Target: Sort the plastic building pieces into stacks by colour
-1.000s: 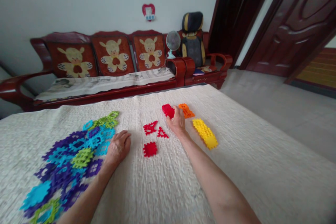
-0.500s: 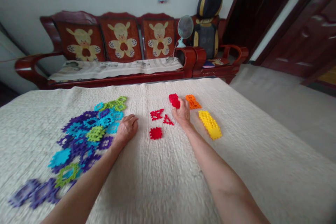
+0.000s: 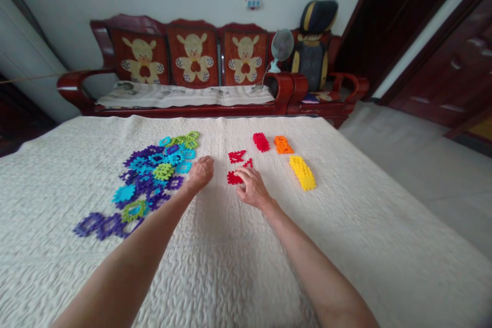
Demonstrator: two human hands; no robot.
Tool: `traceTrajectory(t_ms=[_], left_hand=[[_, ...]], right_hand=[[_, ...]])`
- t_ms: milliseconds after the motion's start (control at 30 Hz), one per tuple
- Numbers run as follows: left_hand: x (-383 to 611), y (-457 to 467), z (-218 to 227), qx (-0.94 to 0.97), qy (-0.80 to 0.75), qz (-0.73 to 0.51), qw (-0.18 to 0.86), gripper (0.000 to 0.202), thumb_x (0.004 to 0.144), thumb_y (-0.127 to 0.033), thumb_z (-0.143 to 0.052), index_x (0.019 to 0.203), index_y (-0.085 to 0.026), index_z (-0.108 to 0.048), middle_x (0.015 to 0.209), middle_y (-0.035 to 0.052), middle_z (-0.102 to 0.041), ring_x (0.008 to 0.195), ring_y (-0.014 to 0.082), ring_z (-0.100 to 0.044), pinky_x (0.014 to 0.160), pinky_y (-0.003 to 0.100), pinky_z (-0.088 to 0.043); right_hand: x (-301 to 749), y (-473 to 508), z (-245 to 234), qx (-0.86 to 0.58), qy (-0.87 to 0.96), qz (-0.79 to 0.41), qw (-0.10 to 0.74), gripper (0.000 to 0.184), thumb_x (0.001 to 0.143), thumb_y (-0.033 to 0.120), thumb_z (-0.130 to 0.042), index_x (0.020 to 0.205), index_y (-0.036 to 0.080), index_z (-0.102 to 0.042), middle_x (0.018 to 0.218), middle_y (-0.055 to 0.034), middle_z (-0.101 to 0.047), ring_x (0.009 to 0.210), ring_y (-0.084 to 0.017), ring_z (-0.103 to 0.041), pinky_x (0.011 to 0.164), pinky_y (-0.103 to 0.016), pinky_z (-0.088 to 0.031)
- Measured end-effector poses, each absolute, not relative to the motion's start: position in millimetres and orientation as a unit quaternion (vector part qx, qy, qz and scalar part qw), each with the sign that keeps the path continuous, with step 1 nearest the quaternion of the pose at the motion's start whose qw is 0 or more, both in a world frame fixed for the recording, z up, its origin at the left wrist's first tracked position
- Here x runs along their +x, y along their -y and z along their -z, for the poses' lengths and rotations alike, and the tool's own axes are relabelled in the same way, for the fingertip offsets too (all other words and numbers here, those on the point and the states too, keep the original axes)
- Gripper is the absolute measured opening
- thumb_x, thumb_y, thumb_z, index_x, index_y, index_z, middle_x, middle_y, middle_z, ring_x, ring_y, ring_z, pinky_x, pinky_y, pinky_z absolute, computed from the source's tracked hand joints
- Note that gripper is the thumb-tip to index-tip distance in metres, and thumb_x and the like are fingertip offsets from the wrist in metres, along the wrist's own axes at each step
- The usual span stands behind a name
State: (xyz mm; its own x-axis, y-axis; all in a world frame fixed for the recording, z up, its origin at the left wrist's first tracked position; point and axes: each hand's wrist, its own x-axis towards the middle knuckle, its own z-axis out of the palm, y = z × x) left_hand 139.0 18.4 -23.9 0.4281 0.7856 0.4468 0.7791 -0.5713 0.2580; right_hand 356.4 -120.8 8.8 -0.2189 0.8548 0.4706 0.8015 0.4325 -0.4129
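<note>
My right hand (image 3: pixel 252 188) reaches over a red square toothed plastic piece (image 3: pixel 232 178), its fingertips at the piece's right edge, thumb and fingers apart. Just beyond lie a red piece with a cut-out pattern (image 3: pixel 237 156) and a small red triangle (image 3: pixel 248 163), which the hand partly hides. My left hand (image 3: pixel 202 171) rests on the cloth with its fingers curled in, and nothing shows in it. Beside it on the left spreads a mixed heap of purple, blue and green interlocking pieces (image 3: pixel 164 171).
Farther right stand a red stack (image 3: pixel 261 142), an orange stack (image 3: pixel 283 145) and a long yellow stack (image 3: pixel 303 172). A cream quilted cloth (image 3: pixel 215 266) covers the table. Behind are a wooden sofa (image 3: pixel 192 111) and a small fan (image 3: pixel 282 45).
My right hand has left the red stack and moved back and left to the red square piece. My left hand stays beside the heap. The camera view has shifted somewhat.
</note>
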Motion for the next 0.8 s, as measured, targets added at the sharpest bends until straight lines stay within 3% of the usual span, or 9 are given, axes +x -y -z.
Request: traceTrajectory(t_ms=[100, 200, 400, 500, 633, 733, 800], left_hand=[[137.9, -13.8, 31.9, 0.838, -0.477, -0.265, -0.006, 0.032, 0.091, -0.017, -0.042, 0.114, -0.015, -0.065, 0.128, 0.0149, -0.065, 0.120, 0.0252, -0.058, 0.104, 0.042, -0.046], [136.2, -11.2, 35.7, 0.838, -0.469, -0.278, -0.007, 0.035, 0.093, -0.019, -0.041, 0.118, -0.014, -0.064, 0.132, 0.0170, -0.062, 0.124, 0.0262, -0.056, 0.107, 0.045, -0.044], [134.3, -8.9, 37.2, 0.839, -0.463, -0.287, -0.012, 0.035, 0.095, -0.024, -0.037, 0.120, -0.016, -0.061, 0.132, 0.0152, -0.062, 0.127, 0.0258, -0.054, 0.108, 0.044, -0.043], [134.1, -7.8, 38.2, 0.838, -0.460, -0.293, -0.018, 0.035, 0.095, -0.023, -0.038, 0.121, -0.017, -0.061, 0.132, 0.0146, -0.062, 0.127, 0.0258, -0.054, 0.109, 0.045, -0.043], [134.6, -7.5, 37.1, 0.837, -0.456, -0.301, -0.012, 0.033, 0.093, -0.021, -0.041, 0.119, -0.017, -0.061, 0.130, 0.0151, -0.062, 0.125, 0.0270, -0.055, 0.108, 0.047, -0.044], [135.2, -8.1, 35.2, 0.838, -0.456, -0.300, -0.006, 0.033, 0.092, -0.020, -0.042, 0.118, -0.017, -0.062, 0.129, 0.0154, -0.063, 0.124, 0.0266, -0.056, 0.108, 0.047, -0.045], [135.5, -8.5, 34.2, 0.838, -0.458, -0.296, -0.006, 0.033, 0.093, -0.020, -0.042, 0.118, -0.016, -0.063, 0.129, 0.0153, -0.063, 0.124, 0.0263, -0.056, 0.108, 0.047, -0.045]], right_hand=[[350.7, 126.2, -9.4, -0.565, 0.779, -0.021, 0.271, 0.037, 0.085, 0.017, -0.053, 0.120, 0.019, -0.064, 0.134, -0.0096, -0.061, 0.127, -0.025, -0.049, 0.107, -0.045, -0.038], [347.4, 125.8, -8.2, -0.574, 0.781, -0.006, 0.245, 0.031, 0.090, 0.017, -0.050, 0.117, 0.021, -0.066, 0.132, -0.0086, -0.063, 0.124, -0.024, -0.051, 0.104, -0.043, -0.038], [364.9, 117.3, -10.0, -0.587, 0.752, -0.020, 0.299, 0.031, 0.098, 0.017, -0.037, 0.113, 0.018, -0.064, 0.105, -0.0084, -0.071, 0.099, -0.019, -0.063, 0.089, -0.032, -0.045], [393.9, 110.6, -18.3, -0.625, 0.715, -0.031, 0.311, 0.035, 0.099, 0.019, -0.032, 0.115, 0.018, -0.063, 0.104, -0.0081, -0.071, 0.097, -0.018, -0.064, 0.085, -0.029, -0.046], [428.3, 104.5, -29.4, -0.667, 0.706, -0.065, 0.228, 0.032, 0.097, 0.020, -0.035, 0.101, 0.021, -0.067, 0.096, -0.0058, -0.070, 0.094, -0.019, -0.063, 0.084, -0.029, -0.044], [434.7, 104.2, -26.8, -0.728, 0.644, -0.041, 0.233, 0.031, 0.094, 0.031, -0.045, 0.115, 0.019, -0.063, 0.108, -0.0114, -0.066, 0.103, -0.023, -0.061, 0.088, -0.033, -0.044], [431.2, 105.0, -18.7, -0.769, 0.591, -0.034, 0.241, 0.040, 0.089, 0.043, -0.054, 0.119, 0.017, -0.061, 0.109, -0.0148, -0.064, 0.103, -0.028, -0.061, 0.087, -0.038, -0.045]])
